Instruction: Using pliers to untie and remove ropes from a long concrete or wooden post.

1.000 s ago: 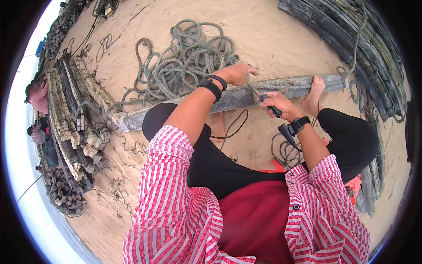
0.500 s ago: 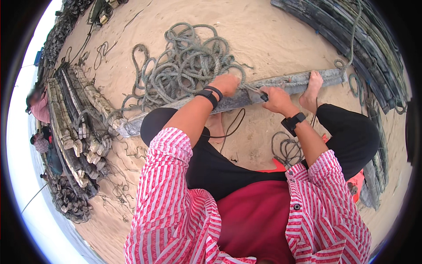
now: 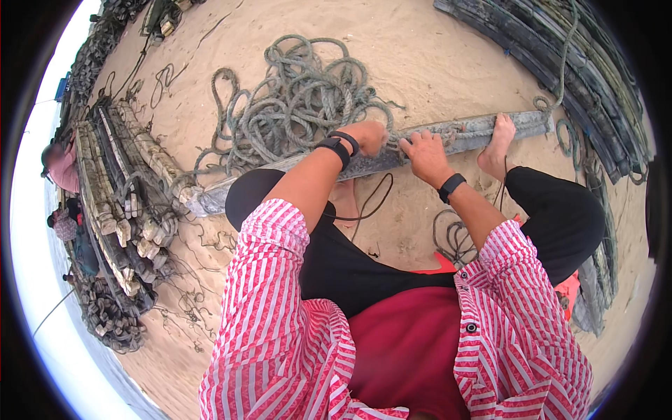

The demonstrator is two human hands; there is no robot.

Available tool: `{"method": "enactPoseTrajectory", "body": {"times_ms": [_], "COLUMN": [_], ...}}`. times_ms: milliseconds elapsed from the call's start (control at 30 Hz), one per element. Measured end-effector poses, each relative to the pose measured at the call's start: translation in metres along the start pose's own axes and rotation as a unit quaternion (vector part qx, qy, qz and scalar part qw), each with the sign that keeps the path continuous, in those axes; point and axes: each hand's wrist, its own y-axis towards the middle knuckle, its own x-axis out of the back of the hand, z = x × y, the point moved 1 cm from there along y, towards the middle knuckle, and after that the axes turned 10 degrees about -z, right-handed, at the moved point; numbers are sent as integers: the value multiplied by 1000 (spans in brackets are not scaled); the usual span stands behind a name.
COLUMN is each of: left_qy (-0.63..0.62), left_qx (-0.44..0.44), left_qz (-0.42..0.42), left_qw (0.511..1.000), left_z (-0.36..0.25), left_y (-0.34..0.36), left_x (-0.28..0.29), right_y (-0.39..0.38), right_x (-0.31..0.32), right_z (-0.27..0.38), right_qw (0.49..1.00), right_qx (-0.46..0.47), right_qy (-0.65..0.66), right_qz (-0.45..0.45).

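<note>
- One left hand (image 3: 367, 136): fingers curled, hold unclear, over long weathered grey beam (image 3: 371, 164) lying on sand (image 3: 434, 70).
- One right hand (image 3: 425, 154): fingers bent, grip unclear, just beside.
- One tangled grey-green rope heap (image 3: 304, 105), beyond beam.

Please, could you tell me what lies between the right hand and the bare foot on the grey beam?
In the head view, a stretch of the grey beam lies between the right hand and bare foot, with rope along it.
</note>
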Motion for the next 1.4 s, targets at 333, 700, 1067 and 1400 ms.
{"method": "enactPoseTrajectory", "body": {"times_ms": [333,700,1067,1400], "left_qy": [-136,-610,-327,-142], "left_qx": [-94,225,206,120], "left_qz": [-81,-242,-171,-15], "left_qw": [983,720,906,983], "left_z": [-6,21,21,22], "left_y": [-1,-22,-17,-6], "left_x": [-7,44,20,-25], "right_y": [11,1,-15,-17], "right_x": [81,16,-45,-24], "right_z": [-48,-57,21,15], "right_qw": [816,938,864,884], "right_qx": [-164,-164,-336,-266], "right_qy": [434,197,340,333], "right_qz": [344,233,161,192]}}
